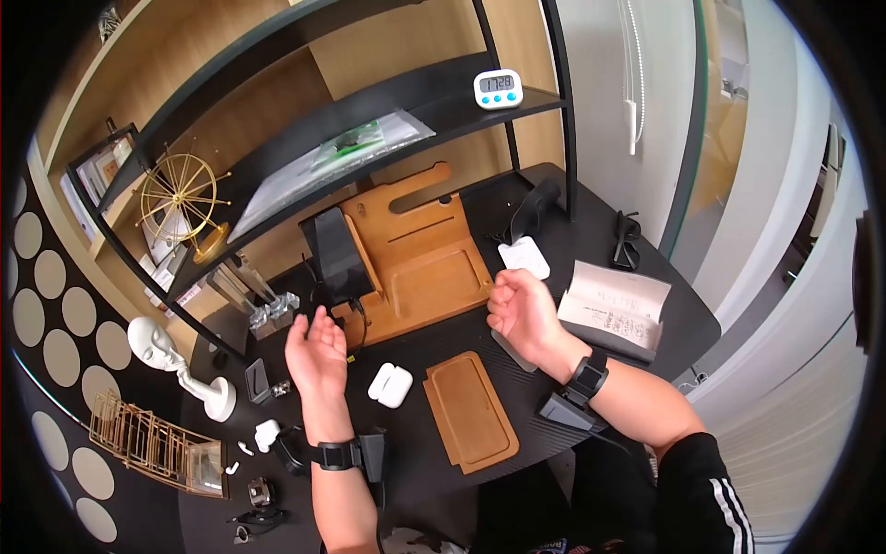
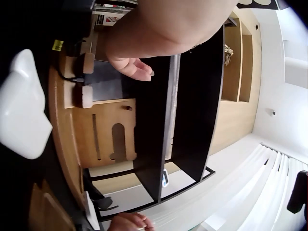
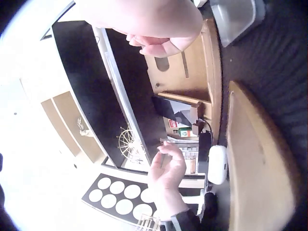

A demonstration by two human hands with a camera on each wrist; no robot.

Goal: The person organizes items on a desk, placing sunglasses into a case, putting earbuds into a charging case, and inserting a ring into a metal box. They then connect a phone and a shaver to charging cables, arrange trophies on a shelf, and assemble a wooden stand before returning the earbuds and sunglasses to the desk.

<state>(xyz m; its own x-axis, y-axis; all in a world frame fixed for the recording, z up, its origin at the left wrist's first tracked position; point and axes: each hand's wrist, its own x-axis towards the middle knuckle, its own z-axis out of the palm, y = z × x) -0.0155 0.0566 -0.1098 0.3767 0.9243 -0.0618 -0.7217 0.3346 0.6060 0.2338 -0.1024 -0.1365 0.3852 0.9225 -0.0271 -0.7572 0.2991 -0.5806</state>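
My left hand (image 1: 317,355) is held palm up near the left end of a wooden desk organizer (image 1: 434,272), its fingers loosely bent and holding nothing. On the right, my right hand (image 1: 524,314) hovers by the organizer's front corner, fingers loosely curled around nothing. A dark phone (image 1: 340,251) leans upright in the organizer's left side. Between my forearms lie a wooden tray (image 1: 471,411) and a white earbuds case (image 1: 390,384). Partly hidden beneath the right hand is a grey flat object (image 1: 513,354). In the right wrist view, the tray (image 3: 255,159) looms close.
A black shelf (image 1: 369,138) spans the back, bearing a white timer (image 1: 498,90) and a gold wheel ornament (image 1: 180,198). On the right are an open case with a written sheet (image 1: 613,309) and sunglasses (image 1: 627,240). A white head figurine (image 1: 175,360) and small accessories stand left.
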